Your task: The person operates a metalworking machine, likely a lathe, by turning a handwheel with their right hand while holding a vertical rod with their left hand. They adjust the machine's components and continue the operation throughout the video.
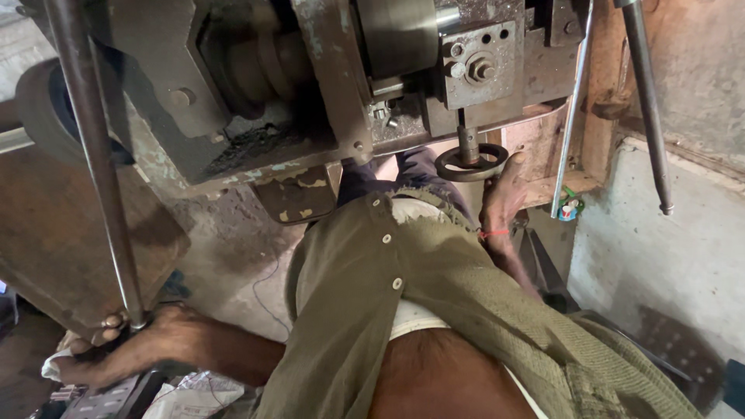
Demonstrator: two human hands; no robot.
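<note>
Person stands right up vs. a big old machine (310, 85), gray, paint peeling. Left hand (116, 345) is low at the bottom left, fingers wrapped tight round the lower end of a long steel rod (97, 155). Rod runs up & slightly left, past the machine's front, out the top of view. A bit of white cloth (50, 366) pokes out just by that hand.

Right hand (503, 198) reaches up under the machine to a small dark round wheel (470, 162) on a short shaft. Fingers lie on the wheel's right rim, touching it; can't tell if they're closed round it. Red thread on that wrist.

Olive shirt (434, 310) w/ white buttons hangs open in the middle. Thin rod (573, 109) & thicker bar (648, 109) hang at right, near a gray wall (660, 256).
</note>
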